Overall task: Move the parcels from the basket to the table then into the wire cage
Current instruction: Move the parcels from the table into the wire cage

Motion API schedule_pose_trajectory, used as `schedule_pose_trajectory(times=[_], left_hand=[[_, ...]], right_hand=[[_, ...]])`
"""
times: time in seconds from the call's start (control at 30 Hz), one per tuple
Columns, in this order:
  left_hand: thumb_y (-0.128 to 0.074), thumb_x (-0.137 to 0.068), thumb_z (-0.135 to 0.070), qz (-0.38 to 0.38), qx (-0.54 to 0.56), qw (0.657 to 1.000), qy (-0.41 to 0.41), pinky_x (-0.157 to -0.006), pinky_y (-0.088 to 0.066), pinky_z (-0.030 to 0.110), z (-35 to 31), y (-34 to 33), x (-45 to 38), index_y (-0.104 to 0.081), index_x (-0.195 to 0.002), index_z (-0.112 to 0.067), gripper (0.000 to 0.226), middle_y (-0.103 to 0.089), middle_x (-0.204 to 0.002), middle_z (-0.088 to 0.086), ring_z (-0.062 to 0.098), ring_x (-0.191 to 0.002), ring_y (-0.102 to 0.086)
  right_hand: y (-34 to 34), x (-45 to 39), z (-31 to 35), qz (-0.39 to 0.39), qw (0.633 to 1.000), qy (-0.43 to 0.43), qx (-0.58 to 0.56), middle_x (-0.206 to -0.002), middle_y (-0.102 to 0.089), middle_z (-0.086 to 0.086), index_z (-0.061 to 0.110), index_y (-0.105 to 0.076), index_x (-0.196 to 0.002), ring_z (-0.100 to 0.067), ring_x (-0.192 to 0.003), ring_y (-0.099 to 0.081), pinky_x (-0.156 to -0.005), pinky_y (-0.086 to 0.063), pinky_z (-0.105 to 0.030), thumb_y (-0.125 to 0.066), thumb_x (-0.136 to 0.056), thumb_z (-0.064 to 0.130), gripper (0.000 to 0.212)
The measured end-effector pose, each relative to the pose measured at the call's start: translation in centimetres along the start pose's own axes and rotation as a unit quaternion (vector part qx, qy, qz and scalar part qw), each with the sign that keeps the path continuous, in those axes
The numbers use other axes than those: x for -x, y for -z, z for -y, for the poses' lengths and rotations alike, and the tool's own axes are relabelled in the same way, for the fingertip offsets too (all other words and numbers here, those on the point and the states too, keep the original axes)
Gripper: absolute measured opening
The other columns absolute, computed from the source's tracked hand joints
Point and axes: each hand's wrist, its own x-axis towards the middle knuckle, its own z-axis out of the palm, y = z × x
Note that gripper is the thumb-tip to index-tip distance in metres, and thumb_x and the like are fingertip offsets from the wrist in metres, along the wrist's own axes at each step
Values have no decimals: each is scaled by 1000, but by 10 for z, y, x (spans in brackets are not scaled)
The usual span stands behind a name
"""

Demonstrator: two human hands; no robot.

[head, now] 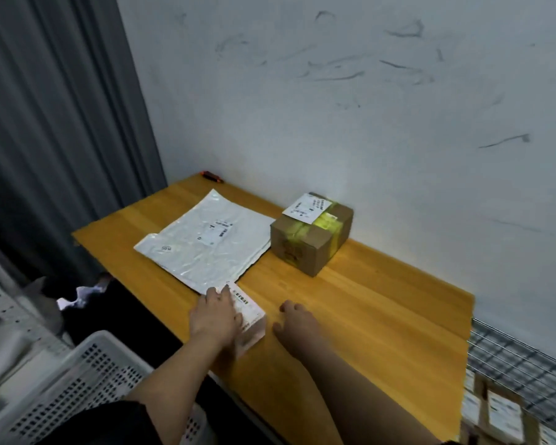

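In the head view, the white perforated basket is seen nearest the camera at the lower left, just beside the near-left edge of the wooden table. Both forearms are stretched from the bottom of the picture over the table.

The left hand is laid on top of a small parcel with a white label, which sits on the table near its front edge. The fingers are stretched forward over the parcel's top and left side; whether the thumb is curled round it cannot be told. The right hand is placed just beside the parcel on its right, apart from it, with the fingers loosely bent downward toward the table and nothing held in them.

Further back, a flat white plastic mailer is spread on the table, its near corner touching or very nearly touching the small parcel. To the right of the mailer, a brown cardboard box bound with yellow-green tape and bearing a white label is stood close to the scuffed wall. A small dark and orange object, too blurred to identify, lies at the table's far corner.

At the lower right, the wire cage adjoins the table's right end, and labelled parcels are seen inside it. A grey curtain hangs at the left.
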Motion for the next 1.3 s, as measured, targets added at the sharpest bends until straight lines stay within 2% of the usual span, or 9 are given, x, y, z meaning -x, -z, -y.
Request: schedule_pose_trajectory(times=[0.13,0.33,0.43,0.57,0.67,0.8,0.93,1.07,1.3], left_hand=[[-51,-91,-49,47,93,994,39,-104,-36,43,40,-20,-27,-9,-150,-21,78,-14,-155,11,34,-136,-27],[-52,-94,-43,108,229,964,85,-103,-39,41,58,-37,-52,0,-153,-15,83,-9,-156,13,37,-131,-38],[-58,-93,-31,118,370,912,134,-94,-43,37,54,-41,-61,-13,-150,-12,75,-28,-147,16,33,-124,-45],[-60,-92,-21,94,482,851,189,-67,-46,30,43,-41,-63,-25,-142,-8,63,-49,-132,16,27,-102,-57],[-61,-91,-21,73,487,845,206,-63,-48,30,30,-37,-57,-32,-134,-11,53,-53,-125,14,22,-87,-57],[-61,-91,-25,42,469,869,154,-71,-56,35,4,-18,-49,-34,-133,-16,52,-55,-126,11,24,-95,-64],[-59,-93,-22,34,492,866,89,-67,-54,31,-51,10,-45,-35,-136,-13,50,-57,-129,8,26,-105,-63],[-64,-89,-21,32,520,854,-6,-77,-51,32,-125,27,-34,-44,-130,-13,46,-57,-128,8,25,-107,-62],[-61,-85,-15,90,536,817,-193,-96,-50,41,-269,14,27,-42,-135,-19,54,-56,-131,7,23,-115,-57]], right_hand=[[-27,-27,32,58,994,-60,-76,-153,-25,-11,21,-15,-152,-32,-131,-42,-100,-41,-40,-44,-98,43,66],[-54,-49,42,86,973,-119,-181,-153,-22,-14,17,-13,-152,-32,-128,-45,-90,-45,-38,-47,-97,43,69],[-57,-57,41,91,939,-171,-286,-143,-38,-15,15,-16,-150,-30,-112,-54,-87,-49,-39,-49,-98,36,65],[-62,-63,43,96,869,-233,-427,-92,-52,-4,8,-28,-139,-17,-73,-56,-69,-54,-33,-48,-100,29,49],[-61,-61,40,63,852,-258,-450,-111,-59,-10,8,-33,-138,-19,-79,-63,-62,-55,-29,-52,-97,33,52],[-42,-50,15,15,827,-263,-496,-108,-61,-9,11,-42,-132,-23,-86,-65,-71,-60,-36,-57,-93,42,52],[-3,-32,-23,-69,811,-267,-517,-126,-52,-15,13,-46,-130,-32,-103,-61,-56,-57,-33,-63,-86,51,61],[44,7,-67,-126,786,-241,-555,-103,-68,-16,12,-47,-103,-31,-76,-66,-70,-56,-43,-63,-87,46,41],[95,90,-173,-232,752,-198,-584,-81,-69,-8,15,-60,-106,-18,-52,-52,-52,-45,-28,-57,-95,37,25]])
